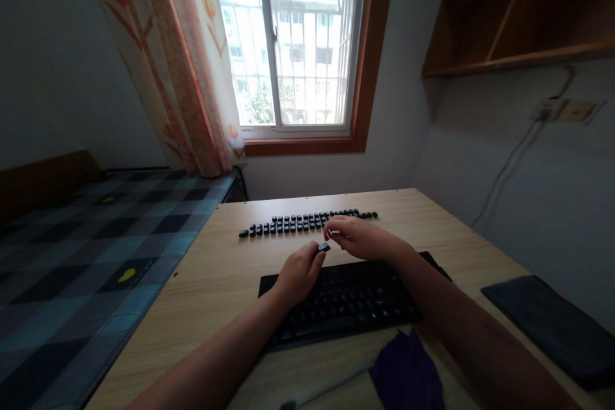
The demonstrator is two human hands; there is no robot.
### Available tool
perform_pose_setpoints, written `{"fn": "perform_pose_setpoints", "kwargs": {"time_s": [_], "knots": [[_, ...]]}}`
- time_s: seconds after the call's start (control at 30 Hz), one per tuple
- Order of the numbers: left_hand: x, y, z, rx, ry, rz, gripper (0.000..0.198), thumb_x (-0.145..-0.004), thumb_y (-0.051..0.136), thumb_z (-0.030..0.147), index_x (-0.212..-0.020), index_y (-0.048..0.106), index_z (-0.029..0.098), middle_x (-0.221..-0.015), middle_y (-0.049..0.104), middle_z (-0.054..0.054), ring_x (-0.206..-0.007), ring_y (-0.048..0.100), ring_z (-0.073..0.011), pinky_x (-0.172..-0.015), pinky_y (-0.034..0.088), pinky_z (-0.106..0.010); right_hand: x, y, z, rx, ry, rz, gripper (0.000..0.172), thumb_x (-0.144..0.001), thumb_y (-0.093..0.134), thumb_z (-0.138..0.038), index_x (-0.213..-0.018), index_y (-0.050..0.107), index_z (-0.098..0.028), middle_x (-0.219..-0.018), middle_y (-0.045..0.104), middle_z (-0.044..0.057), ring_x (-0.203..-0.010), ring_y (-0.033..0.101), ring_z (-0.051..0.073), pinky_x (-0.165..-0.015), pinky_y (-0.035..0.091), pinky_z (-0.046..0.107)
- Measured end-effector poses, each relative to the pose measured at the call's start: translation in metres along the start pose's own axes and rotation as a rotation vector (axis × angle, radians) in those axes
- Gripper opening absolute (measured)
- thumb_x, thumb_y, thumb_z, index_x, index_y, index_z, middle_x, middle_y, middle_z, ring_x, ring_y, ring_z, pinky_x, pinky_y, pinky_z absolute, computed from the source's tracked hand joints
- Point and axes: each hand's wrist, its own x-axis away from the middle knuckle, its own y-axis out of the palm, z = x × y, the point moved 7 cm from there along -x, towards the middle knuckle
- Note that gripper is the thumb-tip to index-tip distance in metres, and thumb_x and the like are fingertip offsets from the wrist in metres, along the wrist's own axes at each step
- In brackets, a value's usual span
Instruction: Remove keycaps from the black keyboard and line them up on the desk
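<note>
My left hand (298, 272) is closed, pinching a black keycap (324, 247) between thumb and fingertips above the keyboard's back edge. Just right of it is my right hand (353, 237), its bent fingers closed on a thin white stick (332, 232) that looks like a cotton swab. The stick's tip is too small to make out. Below both hands lies a black keyboard (355, 301), partly covered by my forearms. Behind the hands, several loose black keycaps (287, 228) stand in rows on the wooden table (211, 269).
A purple cloth (408, 371) and a thin grey-handled tool (331, 386) lie at the table's near side. At the right edge rests a dark flat pouch (552, 320). A bed with checked bedding (110, 250) is on the left, beneath a curtained window (307, 45).
</note>
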Motion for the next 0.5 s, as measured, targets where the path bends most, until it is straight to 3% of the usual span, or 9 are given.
{"fn": "perform_pose_setpoints", "kwargs": {"time_s": [0.13,0.3,0.5], "knots": [[-0.001,-0.001,-0.002,0.037,-0.006,0.007,0.028,-0.096,0.035,0.041,-0.081,0.048,0.021,-0.080,0.062,-0.004,-0.074,0.057,-0.0206,-0.068,0.041,-0.032,-0.001,0.011,0.000,-0.007,0.008,-0.059,0.015,-0.084,0.062,-0.016,-0.097,0.069,-0.020,-0.081,0.067,0.000,-0.068,0.057,0.013,-0.066,0.041,0.022],[0.000,-0.002,-0.004,0.077,-0.025,0.007,0.028,-0.096,0.035,0.041,-0.083,0.049,0.021,-0.079,0.061,-0.003,-0.074,0.057,-0.0199,-0.068,0.040,-0.031,-0.003,0.011,0.013,0.008,0.061,-0.025,0.011,-0.084,0.065,-0.020,-0.093,0.071,-0.021,-0.073,0.066,-0.002,-0.063,0.056,0.012,-0.063,0.039,0.021],[0.000,-0.005,-0.004,0.081,-0.048,0.026,0.035,-0.098,0.029,0.044,-0.078,0.048,0.022,-0.074,0.059,-0.002,-0.071,0.056,-0.0195,-0.066,0.039,-0.031,0.004,0.014,0.074,0.024,0.248,0.060,0.012,-0.081,0.066,-0.019,-0.090,0.073,-0.021,-0.089,0.073,0.001,-0.082,0.065,0.017,-0.077,0.044,0.026]]}}
